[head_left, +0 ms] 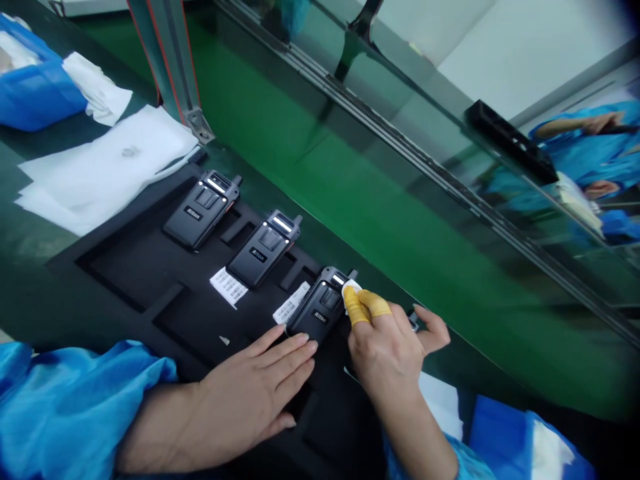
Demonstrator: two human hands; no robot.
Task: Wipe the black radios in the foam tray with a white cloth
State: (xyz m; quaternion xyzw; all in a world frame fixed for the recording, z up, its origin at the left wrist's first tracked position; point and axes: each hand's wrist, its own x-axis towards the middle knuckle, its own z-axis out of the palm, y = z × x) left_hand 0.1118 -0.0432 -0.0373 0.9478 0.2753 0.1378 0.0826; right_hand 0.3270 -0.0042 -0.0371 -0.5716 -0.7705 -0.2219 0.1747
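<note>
A black handheld radio marked "Riton" lies face down on a black foam tray. My left hand is laid flat, its fingertips resting on the radio's lower end. With yellow finger covers on two fingers, my right hand presses a small white cloth against the radio's upper right edge, near the antenna. A second radio and a third radio lie to the left in the same pose. Barcode labels sit beside two radios. Part of another device shows behind my right hand, mostly hidden.
White sheets lie at the tray's left. One blue bin with white cloths stands at far left, another blue bin at lower right. A metal post and a glass partition rise behind; a person in blue shows beyond.
</note>
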